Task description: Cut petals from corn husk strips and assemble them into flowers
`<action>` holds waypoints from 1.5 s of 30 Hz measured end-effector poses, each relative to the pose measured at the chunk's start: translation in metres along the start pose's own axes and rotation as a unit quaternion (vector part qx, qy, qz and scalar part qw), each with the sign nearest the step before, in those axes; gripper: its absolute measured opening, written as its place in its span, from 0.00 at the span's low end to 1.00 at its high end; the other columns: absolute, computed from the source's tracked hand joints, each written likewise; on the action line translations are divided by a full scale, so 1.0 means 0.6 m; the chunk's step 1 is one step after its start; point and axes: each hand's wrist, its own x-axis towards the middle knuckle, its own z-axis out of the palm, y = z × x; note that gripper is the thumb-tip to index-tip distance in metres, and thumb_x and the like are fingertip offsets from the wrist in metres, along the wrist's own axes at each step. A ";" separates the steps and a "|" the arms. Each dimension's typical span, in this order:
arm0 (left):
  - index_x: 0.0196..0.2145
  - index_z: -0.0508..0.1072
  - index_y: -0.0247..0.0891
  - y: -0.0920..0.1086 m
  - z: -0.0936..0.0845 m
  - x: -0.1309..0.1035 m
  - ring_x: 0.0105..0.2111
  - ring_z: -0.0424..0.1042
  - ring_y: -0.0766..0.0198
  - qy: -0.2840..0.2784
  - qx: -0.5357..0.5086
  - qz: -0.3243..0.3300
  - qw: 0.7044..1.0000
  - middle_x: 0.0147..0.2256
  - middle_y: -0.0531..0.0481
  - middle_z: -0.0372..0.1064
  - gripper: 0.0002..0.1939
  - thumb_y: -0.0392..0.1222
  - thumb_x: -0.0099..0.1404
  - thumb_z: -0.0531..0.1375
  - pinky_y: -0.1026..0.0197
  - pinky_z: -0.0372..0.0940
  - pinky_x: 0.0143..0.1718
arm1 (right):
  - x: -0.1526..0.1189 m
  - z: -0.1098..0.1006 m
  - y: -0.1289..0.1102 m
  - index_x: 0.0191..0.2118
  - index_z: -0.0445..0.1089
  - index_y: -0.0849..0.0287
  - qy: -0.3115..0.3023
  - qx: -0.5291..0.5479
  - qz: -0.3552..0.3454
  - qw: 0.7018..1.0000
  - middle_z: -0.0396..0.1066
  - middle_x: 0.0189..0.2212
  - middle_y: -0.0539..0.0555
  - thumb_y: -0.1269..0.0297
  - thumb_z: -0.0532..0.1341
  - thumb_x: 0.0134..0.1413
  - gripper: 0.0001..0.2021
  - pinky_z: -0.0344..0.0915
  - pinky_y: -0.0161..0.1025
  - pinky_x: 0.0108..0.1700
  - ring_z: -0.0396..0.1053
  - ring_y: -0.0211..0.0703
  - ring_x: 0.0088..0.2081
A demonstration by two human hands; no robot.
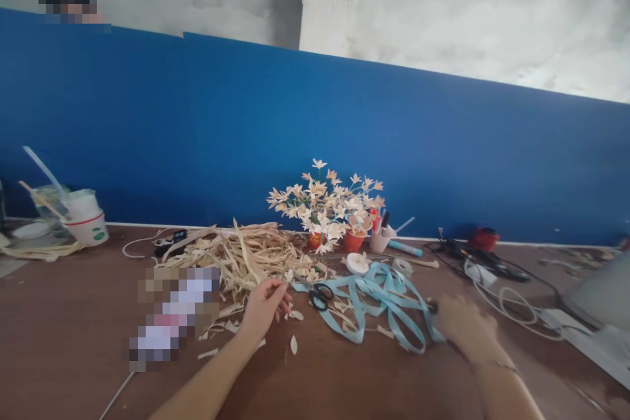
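My left hand [268,308] is over the table at the front of a pile of dried husk strips [246,256]. Its thumb and fingers are curled together; whatever is between them is too small to make out. Just right of it lie black-handled scissors [321,295], beside the loose coils of a light blue ribbon [361,295]. My right hand [465,328] is at the ribbon's right end, smeared by motion, so its grip is unclear. A small dark tip [433,306] shows by its fingers. Cut petal-shaped pieces [294,344] are scattered between the hands.
Pale handmade flowers [319,203] stand in red cups [353,241] against a blue partition [394,138]. Near them are a white cup with tools [380,241] and a tape roll [402,267]. Cables [512,308] lie right; a paper cup [88,228] and a blurred-out phone-like object [172,318] are left.
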 end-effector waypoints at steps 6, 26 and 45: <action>0.27 0.67 0.34 -0.009 -0.004 0.003 0.15 0.67 0.70 -0.004 0.007 0.015 1.000 0.20 0.54 0.68 0.17 0.52 0.49 0.60 0.72 0.51 0.11 | -0.092 0.027 -0.281 0.29 0.71 0.56 -0.114 0.167 -0.312 0.928 0.74 0.29 0.54 0.73 0.55 0.48 0.09 0.58 0.38 0.35 0.70 0.45 0.32; 0.28 0.67 0.35 -0.015 -0.007 0.002 0.15 0.67 0.70 -0.015 0.023 0.005 1.000 0.20 0.54 0.69 0.16 0.52 0.50 0.60 0.72 0.52 0.11 | -0.135 0.083 -0.335 0.29 0.72 0.58 -0.090 0.226 -0.296 0.924 0.72 0.30 0.56 0.75 0.54 0.48 0.10 0.58 0.34 0.37 0.67 0.44 0.36; 0.36 0.69 0.32 -0.022 0.007 -0.005 0.15 0.67 0.68 -0.027 0.032 0.002 0.999 0.19 0.54 0.67 0.17 0.48 0.51 0.59 0.70 0.51 0.12 | -0.135 0.076 -0.352 0.24 0.66 0.59 -0.080 0.548 -0.166 0.816 0.68 0.20 0.49 0.67 0.58 0.45 0.04 0.61 0.34 0.29 0.65 0.39 0.25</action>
